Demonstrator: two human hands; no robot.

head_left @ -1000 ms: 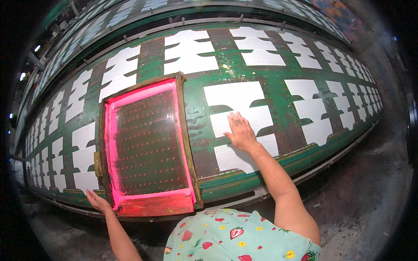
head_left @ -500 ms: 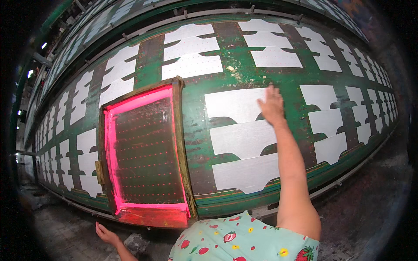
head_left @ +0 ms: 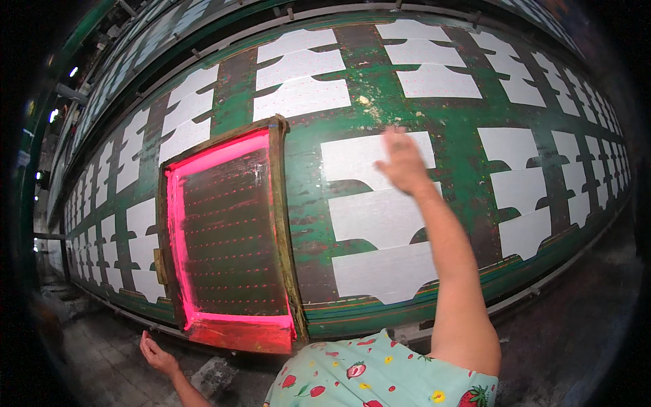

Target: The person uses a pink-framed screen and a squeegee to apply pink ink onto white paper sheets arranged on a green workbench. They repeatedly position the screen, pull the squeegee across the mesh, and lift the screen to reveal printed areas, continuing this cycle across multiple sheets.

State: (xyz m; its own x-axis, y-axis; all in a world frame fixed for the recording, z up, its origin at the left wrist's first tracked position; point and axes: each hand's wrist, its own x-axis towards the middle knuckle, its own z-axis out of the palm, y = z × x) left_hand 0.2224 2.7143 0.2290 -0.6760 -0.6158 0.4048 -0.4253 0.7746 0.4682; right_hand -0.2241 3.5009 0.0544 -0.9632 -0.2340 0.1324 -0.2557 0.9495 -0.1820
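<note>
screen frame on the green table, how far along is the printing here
Done: white pieces lie in rows along the green table, and the screen frame sits flat over one set, wet with pink ink. In hand: the right hand is over the top piece beside the frame; the left hand hangs free below the frame. Left: the pieces in view look plain white, with no print that I can make out.

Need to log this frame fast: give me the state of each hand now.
Left hand: open, palm up, empty, below the wooden-framed pink printing screen.
Right hand: open, empty, over a white cut fabric piece.
</note>
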